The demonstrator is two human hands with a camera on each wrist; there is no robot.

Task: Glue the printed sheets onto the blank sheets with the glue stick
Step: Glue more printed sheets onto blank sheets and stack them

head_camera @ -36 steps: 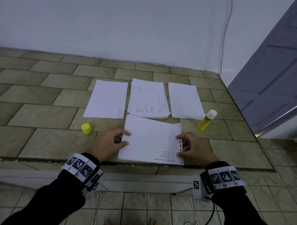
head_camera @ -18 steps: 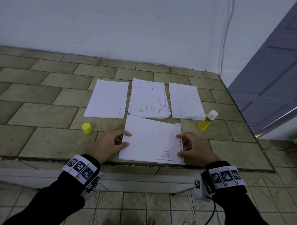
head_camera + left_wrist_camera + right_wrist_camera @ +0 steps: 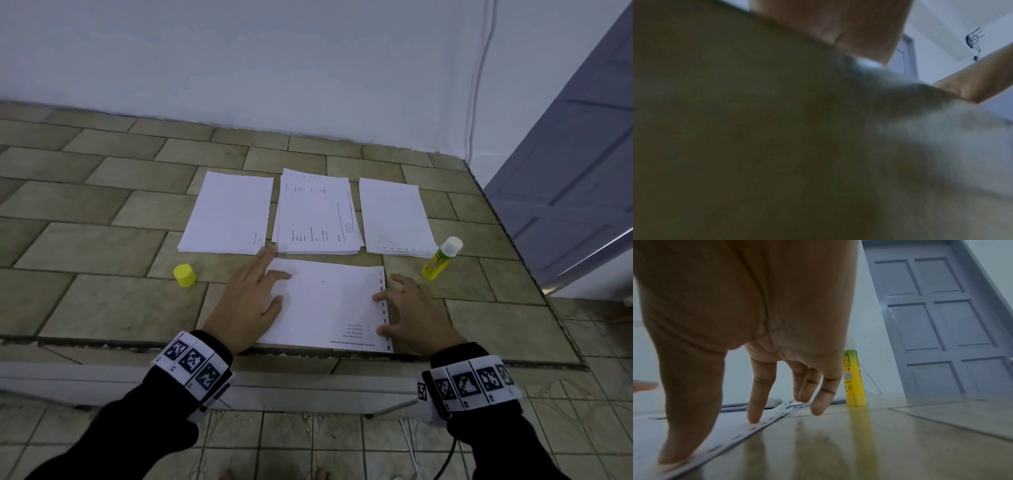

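A white sheet (image 3: 329, 305) with a little print along its right edge lies near the table's front edge. My left hand (image 3: 255, 294) lies flat on its left part, fingers straight and spread. My right hand (image 3: 404, 308) touches its right edge (image 3: 764, 423) with straight thumb and index fingertips. Behind it lie a blank pile (image 3: 229, 214), a printed pile (image 3: 317, 217) and another pile (image 3: 394, 217). The uncapped yellow glue stick (image 3: 440, 258) (image 3: 854, 378) stands just right of my right hand. Its yellow cap (image 3: 185, 275) sits left of my left hand.
The tiled table (image 3: 102, 294) ends at a front edge just under my wrists and at a right edge by a grey door (image 3: 575, 178) (image 3: 937, 321). A white wall (image 3: 274, 68) runs along the back. The left wrist view is a blur of table and paper.
My left hand has uncurled and slid forward and right, flat onto the sheet. My right hand's fingers have straightened and spread at the sheet's right edge.
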